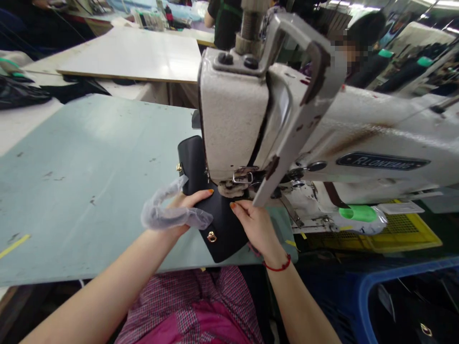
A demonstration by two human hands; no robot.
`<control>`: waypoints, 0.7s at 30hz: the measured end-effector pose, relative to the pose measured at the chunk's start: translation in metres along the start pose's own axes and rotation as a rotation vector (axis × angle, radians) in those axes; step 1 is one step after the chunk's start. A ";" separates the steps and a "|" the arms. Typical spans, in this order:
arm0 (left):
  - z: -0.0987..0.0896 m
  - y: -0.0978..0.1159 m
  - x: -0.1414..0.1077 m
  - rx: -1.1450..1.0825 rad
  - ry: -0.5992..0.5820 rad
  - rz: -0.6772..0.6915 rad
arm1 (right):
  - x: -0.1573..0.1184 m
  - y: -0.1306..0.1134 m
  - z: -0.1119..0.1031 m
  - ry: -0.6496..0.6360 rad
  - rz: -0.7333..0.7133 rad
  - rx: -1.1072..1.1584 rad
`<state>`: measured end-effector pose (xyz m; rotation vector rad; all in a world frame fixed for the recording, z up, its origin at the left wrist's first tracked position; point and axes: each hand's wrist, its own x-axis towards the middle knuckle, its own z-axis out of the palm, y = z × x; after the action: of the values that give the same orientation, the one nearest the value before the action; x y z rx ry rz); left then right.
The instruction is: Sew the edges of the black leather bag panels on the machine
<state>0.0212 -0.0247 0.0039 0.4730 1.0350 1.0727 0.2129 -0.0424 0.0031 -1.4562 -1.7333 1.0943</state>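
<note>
A black handbag piece [224, 224] lies under the head of a sewing machine [233, 114], on the pale green worktop. Two gold fittings show on it, the nearer one [211, 236] close to its front end. A curved handle [154, 215], wrapped in cloudy plastic, loops out on the left. My left hand [188, 203] grips the piece through this loop, thumb on top and the other fingers mostly hidden. Near the needle area, my right hand [258, 227] pinches the right edge between thumb and fingers. The machine's head hides the needle and part of the piece.
The green worktop [107, 181] extends left, with a white table [136, 52] beyond it. At the lower right stands a blue bin [366, 296] holding dark pieces. A yellow crate [405, 234] sits behind the machine's bed. Other people are in the background.
</note>
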 end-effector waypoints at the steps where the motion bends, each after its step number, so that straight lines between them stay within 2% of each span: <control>1: -0.004 0.004 0.006 0.018 -0.034 -0.027 | -0.002 0.001 0.004 0.009 0.004 0.024; 6: -0.009 0.024 0.031 0.106 -0.166 0.003 | -0.006 0.006 0.021 0.050 -0.024 0.135; 13: 0.003 0.050 0.042 0.185 -0.149 0.016 | 0.000 0.009 0.035 0.099 -0.007 0.175; 18: 0.003 0.047 0.052 0.263 -0.153 0.021 | -0.008 0.007 0.030 0.090 0.030 0.093; 21: -0.008 0.035 0.041 0.357 -0.032 0.095 | -0.015 0.007 0.021 0.043 -0.018 -0.042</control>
<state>0.0007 0.0256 0.0079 0.8316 1.1902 0.9622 0.2015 -0.0606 -0.0123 -1.4761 -1.7465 1.0155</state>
